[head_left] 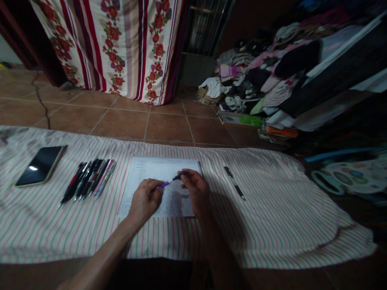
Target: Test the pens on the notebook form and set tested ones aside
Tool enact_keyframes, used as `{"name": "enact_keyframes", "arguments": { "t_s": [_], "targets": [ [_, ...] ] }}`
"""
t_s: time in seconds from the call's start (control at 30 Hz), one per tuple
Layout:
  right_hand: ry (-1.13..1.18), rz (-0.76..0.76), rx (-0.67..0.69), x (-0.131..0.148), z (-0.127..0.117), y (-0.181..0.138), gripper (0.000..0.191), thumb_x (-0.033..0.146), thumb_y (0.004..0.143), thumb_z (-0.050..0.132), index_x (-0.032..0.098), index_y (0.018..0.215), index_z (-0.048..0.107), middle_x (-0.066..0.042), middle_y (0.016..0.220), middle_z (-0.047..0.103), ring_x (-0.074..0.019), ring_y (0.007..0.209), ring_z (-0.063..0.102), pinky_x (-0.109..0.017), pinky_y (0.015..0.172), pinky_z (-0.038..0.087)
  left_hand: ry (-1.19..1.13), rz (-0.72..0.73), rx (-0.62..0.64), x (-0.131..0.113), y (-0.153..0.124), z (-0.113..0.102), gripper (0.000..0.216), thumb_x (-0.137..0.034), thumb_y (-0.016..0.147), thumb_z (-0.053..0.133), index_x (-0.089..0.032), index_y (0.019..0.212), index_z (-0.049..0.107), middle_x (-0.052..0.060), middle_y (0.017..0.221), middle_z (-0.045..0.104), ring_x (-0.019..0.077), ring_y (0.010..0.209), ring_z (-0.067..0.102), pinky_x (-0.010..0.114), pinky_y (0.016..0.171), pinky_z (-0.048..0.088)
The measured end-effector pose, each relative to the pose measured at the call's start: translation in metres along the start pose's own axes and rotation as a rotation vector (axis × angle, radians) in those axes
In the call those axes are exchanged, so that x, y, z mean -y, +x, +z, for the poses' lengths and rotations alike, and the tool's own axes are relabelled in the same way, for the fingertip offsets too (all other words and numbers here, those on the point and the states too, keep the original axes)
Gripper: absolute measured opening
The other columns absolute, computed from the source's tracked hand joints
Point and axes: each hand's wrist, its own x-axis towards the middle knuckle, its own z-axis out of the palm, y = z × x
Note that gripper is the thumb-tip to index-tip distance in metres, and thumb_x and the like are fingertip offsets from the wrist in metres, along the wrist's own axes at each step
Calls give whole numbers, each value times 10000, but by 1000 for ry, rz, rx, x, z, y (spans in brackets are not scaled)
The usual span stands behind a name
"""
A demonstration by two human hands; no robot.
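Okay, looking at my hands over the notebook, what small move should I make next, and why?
I'd probably hold the purple piece steady in your left hand and ease the dark piece in your right hand straight toward it: they look roughly in line, with a pale section showing between them.

Striped cloth: phone, bunched pens, spiral notebook, lone pen.
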Motion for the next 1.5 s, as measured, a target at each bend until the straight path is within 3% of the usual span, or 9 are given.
{"name": "enact_keyframes", "arguments": {
  "t_s": [0.83, 1.5],
  "targets": [
    [-60, -35, 100, -12, 6, 0, 255, 349, 668, 688, 192, 857, 620, -34, 804, 695, -152, 681, 642, -236, 537, 486, -38, -7, -10, 6, 1, 0, 195, -182, 810, 470, -166, 917, 633, 66, 860, 642, 194, 843, 580, 345, 772, 467],
    [-157, -46, 101, -13, 3, 0, 247, 359, 673, 673, 195, 850, 620, -9, 721, 635, -120, 601, 557, -236, 553, 473, -141, -26, 16, -1, 1, -2, 192, -170, 810, 463, -164, 913, 625, 43, 857, 623, 160, 821, 592, 296, 751, 466]
  ]
}}
